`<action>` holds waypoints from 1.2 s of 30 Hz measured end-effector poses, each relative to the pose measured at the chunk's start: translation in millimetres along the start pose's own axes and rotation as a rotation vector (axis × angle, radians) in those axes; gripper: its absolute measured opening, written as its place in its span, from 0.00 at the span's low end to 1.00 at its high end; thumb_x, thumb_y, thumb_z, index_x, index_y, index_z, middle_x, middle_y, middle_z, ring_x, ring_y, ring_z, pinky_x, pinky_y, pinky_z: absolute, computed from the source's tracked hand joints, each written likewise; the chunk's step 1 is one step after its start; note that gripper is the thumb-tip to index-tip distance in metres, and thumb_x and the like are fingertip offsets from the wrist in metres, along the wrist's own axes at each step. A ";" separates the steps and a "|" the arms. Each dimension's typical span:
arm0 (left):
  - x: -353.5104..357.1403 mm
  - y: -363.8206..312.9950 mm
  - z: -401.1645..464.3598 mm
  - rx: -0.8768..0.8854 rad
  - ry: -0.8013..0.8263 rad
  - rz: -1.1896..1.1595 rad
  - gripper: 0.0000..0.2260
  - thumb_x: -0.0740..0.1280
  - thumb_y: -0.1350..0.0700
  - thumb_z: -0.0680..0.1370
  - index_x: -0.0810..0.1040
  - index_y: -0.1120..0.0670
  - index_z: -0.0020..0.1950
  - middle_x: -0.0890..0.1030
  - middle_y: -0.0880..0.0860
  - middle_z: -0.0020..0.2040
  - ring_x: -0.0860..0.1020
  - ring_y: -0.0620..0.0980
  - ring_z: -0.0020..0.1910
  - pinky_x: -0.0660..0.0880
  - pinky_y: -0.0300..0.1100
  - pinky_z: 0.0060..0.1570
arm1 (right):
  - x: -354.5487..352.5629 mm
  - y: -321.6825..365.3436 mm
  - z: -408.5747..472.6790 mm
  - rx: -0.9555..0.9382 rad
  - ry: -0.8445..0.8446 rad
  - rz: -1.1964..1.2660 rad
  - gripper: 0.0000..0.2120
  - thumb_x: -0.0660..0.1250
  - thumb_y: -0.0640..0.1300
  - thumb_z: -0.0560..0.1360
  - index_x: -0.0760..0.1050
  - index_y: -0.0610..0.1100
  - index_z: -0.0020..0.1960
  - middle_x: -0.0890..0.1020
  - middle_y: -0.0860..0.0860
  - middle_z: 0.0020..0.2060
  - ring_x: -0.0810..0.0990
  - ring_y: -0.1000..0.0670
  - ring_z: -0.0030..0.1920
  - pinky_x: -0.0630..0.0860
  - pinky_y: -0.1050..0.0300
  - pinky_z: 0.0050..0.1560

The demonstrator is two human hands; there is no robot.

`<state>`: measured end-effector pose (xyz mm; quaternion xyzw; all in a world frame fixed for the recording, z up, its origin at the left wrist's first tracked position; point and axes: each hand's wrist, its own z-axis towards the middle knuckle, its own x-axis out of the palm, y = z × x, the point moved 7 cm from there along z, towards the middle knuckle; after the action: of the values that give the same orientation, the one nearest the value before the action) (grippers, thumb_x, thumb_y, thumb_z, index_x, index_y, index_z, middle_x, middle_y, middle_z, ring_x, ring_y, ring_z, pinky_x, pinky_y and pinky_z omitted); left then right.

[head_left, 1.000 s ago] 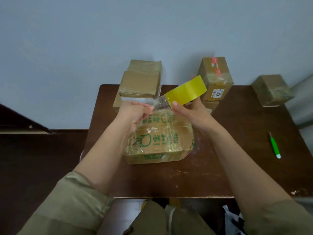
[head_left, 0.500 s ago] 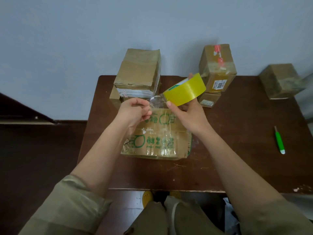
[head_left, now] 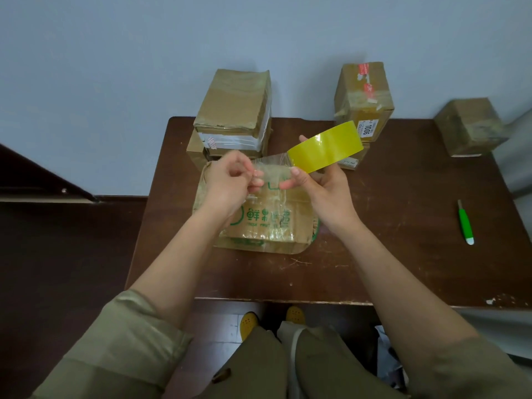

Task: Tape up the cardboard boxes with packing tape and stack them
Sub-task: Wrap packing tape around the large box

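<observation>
— so, what have the hands got right now?

— my right hand (head_left: 322,188) grips the yellow tape roll (head_left: 325,151), held up above the table (head_left: 403,254) with the thumb on its near edge. my left hand (head_left: 230,182) pinches the loose end of the tape strip (head_left: 270,171), which stretches clear and crinkled between the two hands.

— and the box being taped?

— right under the hands. the printed box (head_left: 267,223) with green lettering lies flat on the table, shiny with tape over its top and front.

— other boxes?

— a stack of boxes (head_left: 236,110) stands at the back edge against the wall, just behind the printed one. a labelled box (head_left: 365,93) stands behind the roll on top of a lower box that is mostly hidden. one small box (head_left: 469,128) sits apart at the far right corner.

— anything else on the table?

— a green pen-like tool (head_left: 465,223) lies near the right edge, well apart from the hands; i can't tell what it is.
</observation>
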<state>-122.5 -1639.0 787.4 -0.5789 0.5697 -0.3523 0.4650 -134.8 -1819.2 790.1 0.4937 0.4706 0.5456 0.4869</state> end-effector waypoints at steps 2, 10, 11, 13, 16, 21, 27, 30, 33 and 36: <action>2.5 4.2 -3.8 0.034 0.038 0.106 0.18 0.62 0.72 0.79 0.80 0.52 0.39 0.82 0.53 0.42 0.81 0.47 0.41 0.79 0.41 0.49 | -2.5 -1.6 -4.0 0.019 -0.024 0.052 0.23 0.67 0.36 0.80 0.66 0.50 0.71 0.85 0.50 0.36 0.86 0.52 0.44 0.76 0.60 0.60; 24.2 17.9 -27.0 0.304 0.267 0.524 0.29 0.66 0.71 0.76 0.67 0.53 0.74 0.65 0.48 0.71 0.64 0.43 0.71 0.63 0.28 0.65 | -2.7 -20.7 -8.6 0.024 -0.062 0.030 0.24 0.67 0.39 0.80 0.65 0.53 0.73 0.86 0.46 0.41 0.86 0.50 0.48 0.77 0.54 0.61; 25.7 19.0 -27.7 0.342 0.267 0.568 0.30 0.67 0.71 0.75 0.65 0.53 0.75 0.63 0.48 0.71 0.63 0.45 0.71 0.61 0.34 0.69 | -2.4 -22.2 -9.1 0.015 -0.066 0.030 0.24 0.66 0.39 0.81 0.65 0.53 0.73 0.86 0.43 0.44 0.86 0.49 0.49 0.77 0.56 0.60; 28.1 21.6 -27.9 0.386 0.277 0.619 0.33 0.70 0.68 0.75 0.62 0.54 0.77 0.62 0.49 0.72 0.62 0.46 0.72 0.58 0.44 0.73 | -2.8 -24.3 -9.5 -0.006 -0.069 0.026 0.24 0.66 0.39 0.81 0.65 0.53 0.73 0.86 0.43 0.47 0.86 0.48 0.51 0.76 0.54 0.62; 29.8 25.1 -25.3 0.406 0.282 0.640 0.36 0.73 0.64 0.74 0.60 0.53 0.78 0.61 0.49 0.73 0.61 0.48 0.73 0.58 0.56 0.75 | -3.8 -26.2 -8.4 -0.017 -0.064 0.029 0.23 0.66 0.40 0.81 0.66 0.52 0.73 0.87 0.47 0.45 0.85 0.47 0.54 0.73 0.50 0.68; 32.3 25.5 -20.5 0.405 0.247 0.641 0.41 0.76 0.61 0.72 0.57 0.53 0.79 0.59 0.50 0.74 0.61 0.49 0.74 0.57 0.59 0.75 | -5.4 -26.0 -6.5 0.018 -0.085 0.099 0.24 0.65 0.40 0.81 0.65 0.48 0.75 0.87 0.42 0.44 0.84 0.48 0.57 0.73 0.58 0.65; 36.6 29.6 -12.8 0.431 0.263 0.649 0.44 0.78 0.58 0.70 0.56 0.54 0.79 0.59 0.51 0.74 0.59 0.51 0.75 0.55 0.60 0.75 | -6.4 -23.5 -5.9 0.030 -0.116 0.122 0.24 0.65 0.39 0.81 0.65 0.49 0.75 0.87 0.42 0.45 0.84 0.50 0.57 0.72 0.58 0.66; 34.6 33.8 -3.6 0.402 0.343 0.652 0.43 0.78 0.57 0.70 0.56 0.52 0.79 0.58 0.49 0.74 0.57 0.52 0.75 0.55 0.60 0.75 | -1.2 -23.8 -15.4 0.014 -0.145 0.124 0.23 0.65 0.40 0.82 0.65 0.52 0.74 0.87 0.46 0.44 0.84 0.49 0.56 0.71 0.55 0.69; 30.4 36.0 5.3 0.349 0.452 0.624 0.41 0.76 0.57 0.72 0.56 0.48 0.79 0.57 0.45 0.75 0.57 0.53 0.76 0.56 0.60 0.75 | 3.0 -25.0 -24.2 0.001 -0.170 0.107 0.22 0.65 0.40 0.82 0.65 0.52 0.73 0.87 0.47 0.44 0.85 0.49 0.55 0.72 0.62 0.65; 29.9 38.0 7.4 0.339 0.478 0.670 0.40 0.74 0.59 0.74 0.55 0.48 0.79 0.56 0.46 0.75 0.55 0.53 0.77 0.55 0.59 0.76 | 3.2 -19.3 -19.3 -0.020 -0.161 0.041 0.23 0.65 0.38 0.81 0.65 0.48 0.75 0.87 0.47 0.44 0.85 0.50 0.53 0.73 0.64 0.62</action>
<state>-125.2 -1664.5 745.6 -0.1802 0.7514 -0.3947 0.4971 -152.9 -1815.0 769.8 0.5407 0.4140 0.5188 0.5169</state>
